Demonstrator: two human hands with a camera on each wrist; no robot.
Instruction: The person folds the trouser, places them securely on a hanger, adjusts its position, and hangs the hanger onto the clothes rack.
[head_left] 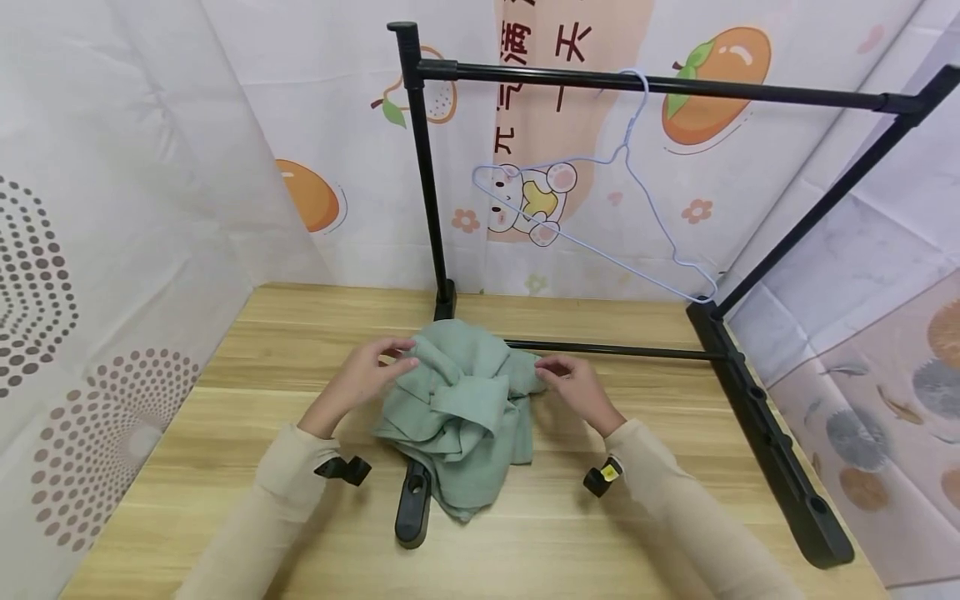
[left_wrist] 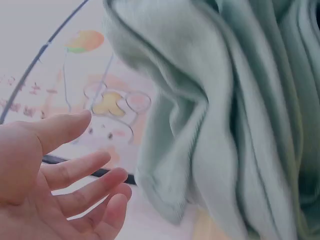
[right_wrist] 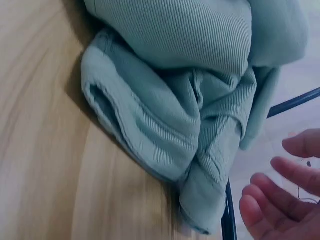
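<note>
A crumpled sage-green ribbed garment lies in a heap near the centre of the head view, partly on the wood-grain tabletop and partly over the left foot of a black clothes rack. That foot's rounded end sticks out below the cloth, at lower centre of the frame.

The left hand reaches in from the lower left to the heap's upper left side. In the left wrist view its thumb and fingers are apart, gently bent, with a gap between them and the hanging folds. The right hand comes from the lower right to the heap's upper right edge; the right wrist view shows its fingers loosely curved, thumb apart, clear of the cloth and holding nothing. An open hem shows on the garment at left of that view.

Both forearms wear beige sleeves, angled inward from the bottom corners. A light-blue wire hanger hangs from the top bar at upper right, before a fruit-printed curtain.
</note>
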